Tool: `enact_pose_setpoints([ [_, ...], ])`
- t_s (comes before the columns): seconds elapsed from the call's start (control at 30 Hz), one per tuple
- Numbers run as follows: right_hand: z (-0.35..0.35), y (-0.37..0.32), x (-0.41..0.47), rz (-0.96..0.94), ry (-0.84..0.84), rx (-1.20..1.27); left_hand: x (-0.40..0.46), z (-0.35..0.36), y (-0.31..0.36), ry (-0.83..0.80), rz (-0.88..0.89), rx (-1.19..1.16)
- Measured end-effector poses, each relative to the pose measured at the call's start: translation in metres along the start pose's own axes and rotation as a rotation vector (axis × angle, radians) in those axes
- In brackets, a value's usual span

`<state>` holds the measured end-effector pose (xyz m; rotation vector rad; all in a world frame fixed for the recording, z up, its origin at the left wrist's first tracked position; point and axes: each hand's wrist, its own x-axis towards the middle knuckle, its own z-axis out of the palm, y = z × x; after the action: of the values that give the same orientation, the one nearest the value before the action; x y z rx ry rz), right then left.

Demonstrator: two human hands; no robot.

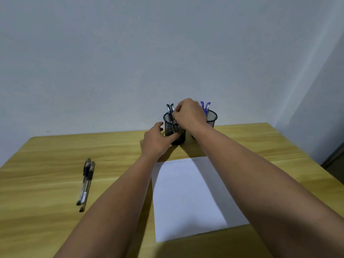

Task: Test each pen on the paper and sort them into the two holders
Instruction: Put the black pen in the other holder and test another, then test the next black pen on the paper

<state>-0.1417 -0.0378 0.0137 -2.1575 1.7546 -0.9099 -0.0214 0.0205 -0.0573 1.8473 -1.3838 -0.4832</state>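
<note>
Two black mesh holders stand at the table's far edge. The left holder (pixel 170 125) contains black pens (pixel 170 108). The right holder (pixel 212 117) contains blue pens (pixel 205 106). My left hand (pixel 157 141) cups the left holder's side. Above that holder's rim, my right hand (pixel 189 114) pinches a pen whose lower part stands inside it. A white paper sheet (pixel 188 198) with faint marks at its top lies between my forearms. Two loose pens (pixel 86 183) lie side by side on the left of the table.
The wooden table (pixel 46 164) ends at a plain grey wall just behind the holders. Its right edge falls away toward a dark floor strip (pixel 333 157).
</note>
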Motion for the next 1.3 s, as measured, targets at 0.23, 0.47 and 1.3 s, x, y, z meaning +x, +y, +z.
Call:
enact_pose_setpoints([
  [0.23, -0.017, -0.04, -0.042, 0.0, 0.004, 0.164, -0.029, -0.083, -0.025, 0.056, 0.028, 0.076],
  [0.47, 0.022, -0.089, -0.11, -0.044, -0.243, 0.2, -0.056, -0.176, -0.085, 0.068, 0.02, 0.338],
  [1.3, 0.079, -0.108, -0.15, 0.025, -0.454, 0.18, -0.068, -0.178, -0.149, 0.038, 0.209, 0.407],
])
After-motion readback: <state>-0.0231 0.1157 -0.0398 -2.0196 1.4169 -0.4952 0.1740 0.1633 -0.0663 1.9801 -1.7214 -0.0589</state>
